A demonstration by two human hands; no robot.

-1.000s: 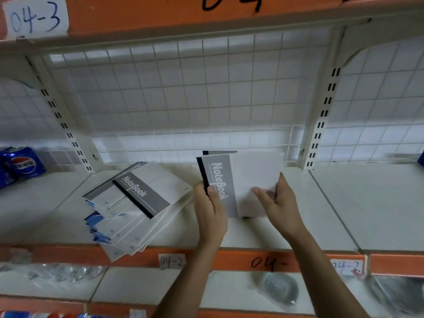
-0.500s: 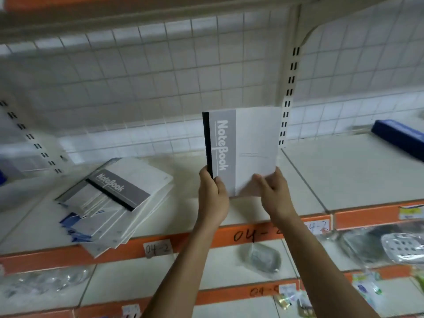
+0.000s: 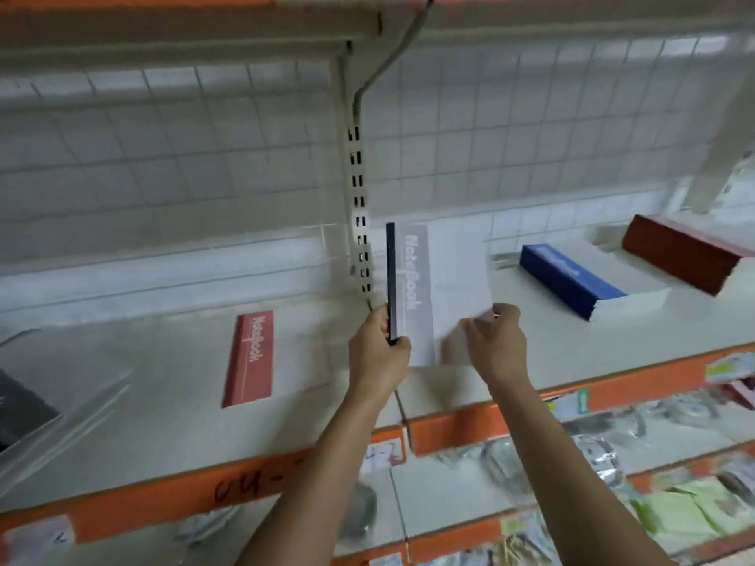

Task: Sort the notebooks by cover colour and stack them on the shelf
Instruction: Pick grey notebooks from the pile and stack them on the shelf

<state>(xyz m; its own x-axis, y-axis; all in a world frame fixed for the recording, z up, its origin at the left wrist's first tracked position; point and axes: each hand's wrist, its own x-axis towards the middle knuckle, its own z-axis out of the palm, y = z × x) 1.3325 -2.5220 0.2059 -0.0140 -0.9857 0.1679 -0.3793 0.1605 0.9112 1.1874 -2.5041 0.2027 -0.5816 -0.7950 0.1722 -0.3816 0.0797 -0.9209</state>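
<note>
A grey-and-white notebook (image 3: pixel 443 288) with a black spine stands upright above the white shelf board (image 3: pixel 163 402). My left hand (image 3: pixel 378 353) grips its lower left corner at the spine. My right hand (image 3: pixel 496 341) pinches its lower right edge. On the shelf to the left lies a notebook with a red cover band (image 3: pixel 249 359). To the right sits a stack of blue-spined notebooks (image 3: pixel 580 281), and beyond it a stack of red-spined ones (image 3: pixel 686 251).
A slotted upright post (image 3: pixel 358 222) and bracket stand just behind the held notebook. A dark item (image 3: pixel 20 410) lies at the far left edge. Orange shelf edges with labels run below, above bagged goods (image 3: pixel 613 447) on lower shelves.
The view has swung to the right: the loose pile of notebooks has left the frame, and the blue and red stacks have come in. Both hands still hold the grey notebook upright.
</note>
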